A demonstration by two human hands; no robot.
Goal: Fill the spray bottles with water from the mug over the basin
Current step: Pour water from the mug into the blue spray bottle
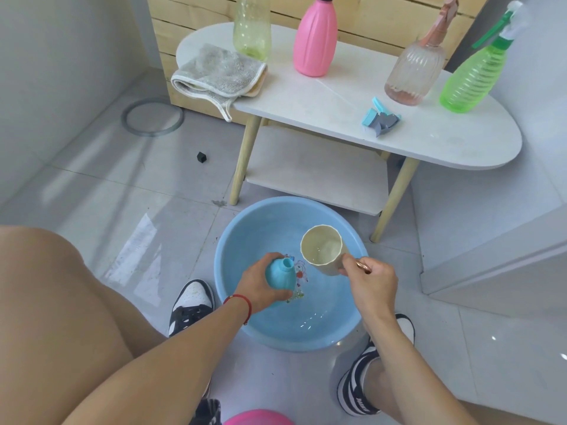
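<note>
My left hand grips a small blue spray bottle without its cap, held over the light blue basin on the floor. My right hand holds a cream mug by its copper handle, tilted toward the bottle's open neck; a little water shows inside. The basin holds shallow water. On the white table stand a yellow-green bottle, a pink bottle, a clear pinkish spray bottle and a green spray bottle. A blue and grey spray head lies on the table.
A folded grey cloth hangs over the white table's left edge. The table's wooden legs stand just behind the basin. My knees and black-and-white shoes flank the basin. A grey ring and small black cube lie on the tiled floor.
</note>
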